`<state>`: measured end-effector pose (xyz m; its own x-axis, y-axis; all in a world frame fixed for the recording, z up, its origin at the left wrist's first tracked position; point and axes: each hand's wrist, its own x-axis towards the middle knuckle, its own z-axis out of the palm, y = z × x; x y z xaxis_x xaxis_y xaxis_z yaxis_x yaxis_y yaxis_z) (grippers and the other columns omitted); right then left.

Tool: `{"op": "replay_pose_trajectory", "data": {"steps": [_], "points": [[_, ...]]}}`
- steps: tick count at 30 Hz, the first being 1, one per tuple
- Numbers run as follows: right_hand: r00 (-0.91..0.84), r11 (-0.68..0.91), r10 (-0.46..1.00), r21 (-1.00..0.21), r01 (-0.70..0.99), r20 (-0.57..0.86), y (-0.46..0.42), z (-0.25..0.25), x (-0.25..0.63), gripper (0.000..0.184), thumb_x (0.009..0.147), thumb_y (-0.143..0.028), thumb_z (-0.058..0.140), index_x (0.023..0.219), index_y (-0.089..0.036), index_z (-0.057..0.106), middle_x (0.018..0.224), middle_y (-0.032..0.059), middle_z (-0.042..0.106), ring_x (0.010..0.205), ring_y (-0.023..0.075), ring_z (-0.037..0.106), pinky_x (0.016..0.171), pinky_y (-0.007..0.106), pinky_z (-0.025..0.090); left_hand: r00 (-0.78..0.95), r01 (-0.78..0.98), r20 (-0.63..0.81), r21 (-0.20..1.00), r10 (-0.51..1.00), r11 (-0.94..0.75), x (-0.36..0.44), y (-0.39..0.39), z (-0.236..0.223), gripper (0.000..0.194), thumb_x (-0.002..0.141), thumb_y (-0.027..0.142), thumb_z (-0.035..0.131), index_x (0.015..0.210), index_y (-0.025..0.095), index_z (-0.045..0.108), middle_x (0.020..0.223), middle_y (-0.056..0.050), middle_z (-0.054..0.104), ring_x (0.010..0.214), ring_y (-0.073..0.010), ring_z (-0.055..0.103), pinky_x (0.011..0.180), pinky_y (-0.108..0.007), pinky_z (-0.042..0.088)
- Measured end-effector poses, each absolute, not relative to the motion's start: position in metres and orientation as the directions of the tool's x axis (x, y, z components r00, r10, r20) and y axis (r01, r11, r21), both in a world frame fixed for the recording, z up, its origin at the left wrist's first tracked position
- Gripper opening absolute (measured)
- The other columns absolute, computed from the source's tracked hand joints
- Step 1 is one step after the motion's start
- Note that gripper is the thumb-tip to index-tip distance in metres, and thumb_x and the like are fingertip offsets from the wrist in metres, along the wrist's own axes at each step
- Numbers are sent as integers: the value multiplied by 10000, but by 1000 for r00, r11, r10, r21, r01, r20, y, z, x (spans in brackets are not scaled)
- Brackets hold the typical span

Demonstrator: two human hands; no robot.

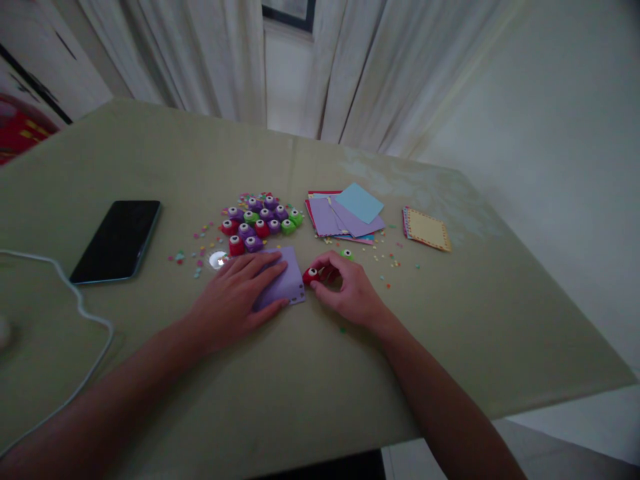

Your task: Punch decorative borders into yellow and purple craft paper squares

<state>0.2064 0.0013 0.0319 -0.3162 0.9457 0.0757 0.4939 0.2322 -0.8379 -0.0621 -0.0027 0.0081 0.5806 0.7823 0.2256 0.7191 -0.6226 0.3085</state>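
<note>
A purple paper card lies on the table, with small punched holes along its right edge. My left hand rests flat on the card, fingers stretched out, covering much of its left part. At the card's right edge, my right hand grips a small red paper punch with a white-ringed black button. A green paper punch sits just behind my right hand, partly hidden by it. Beyond my left hand stands a cluster of purple, red and green paper punches.
Coloured paper confetti is scattered around the punches. Loose coloured cards lie at the back middle, and a stack of yellow-topped cards to the right. A dark-screened tablet and a white cable are on the left.
</note>
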Motion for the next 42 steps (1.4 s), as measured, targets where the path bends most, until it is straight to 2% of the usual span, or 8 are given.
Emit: {"op": "replay_pose_trajectory", "data": {"steps": [6, 12, 20, 32, 38, 42], "points": [[-362, 294, 924, -841, 454, 127, 3, 28, 207, 239, 868, -144, 748, 1097, -202, 715, 961, 25, 775, 831, 161, 701, 763, 268, 525, 583, 722, 241, 286, 776, -630, -61, -2, 7, 660, 1079, 622, 504, 1584, 203, 571, 1634, -131, 566, 1447, -367, 541, 1216, -581, 443], [-391, 324, 909, -835, 446, 144, 3, 27, 206, 216, 893, -129, 763, 1096, -200, 739, 1005, 34, 792, 868, 168, 720, 805, 279, 542, 589, 722, 236, 277, 773, -635, -62, -3, 6, 656, 1086, 606, 492, 1614, 218, 538, 1665, -114, 540, 1467, -355, 530, 1233, -568, 428], [-416, 343, 895, -841, 419, 158, 4, 26, 206, 130, 993, -241, 767, 1119, -214, 784, 1108, 63, 808, 957, 189, 743, 825, 295, 555, 630, 694, 188, 298, 754, -655, -64, -1, 7, 672, 1086, 607, 489, 1636, 221, 509, 1711, -103, 483, 1516, -361, 502, 1261, -588, 395], [-430, 351, 890, -834, 427, 155, 4, 27, 209, 182, 952, -163, 747, 1126, -202, 781, 1085, 69, 803, 947, 193, 743, 868, 321, 575, 631, 698, 182, 289, 754, -655, -64, -3, 7, 667, 1078, 602, 500, 1636, 235, 511, 1716, -96, 477, 1521, -362, 499, 1260, -593, 399], [-433, 344, 890, -834, 432, 143, 5, 27, 210, 184, 937, -150, 731, 1108, -200, 777, 1054, 60, 797, 899, 184, 735, 839, 311, 575, 626, 697, 182, 305, 758, -649, -64, -2, 8, 663, 1073, 594, 512, 1636, 245, 514, 1717, -98, 475, 1524, -365, 495, 1263, -600, 395], [-436, 349, 888, -832, 431, 147, 4, 26, 211, 219, 916, -146, 745, 1128, -195, 771, 1101, 73, 796, 967, 203, 743, 886, 331, 576, 634, 685, 185, 317, 751, -656, -65, -2, 7, 679, 1066, 593, 528, 1646, 240, 499, 1722, -97, 467, 1534, -365, 485, 1272, -600, 383]]}}
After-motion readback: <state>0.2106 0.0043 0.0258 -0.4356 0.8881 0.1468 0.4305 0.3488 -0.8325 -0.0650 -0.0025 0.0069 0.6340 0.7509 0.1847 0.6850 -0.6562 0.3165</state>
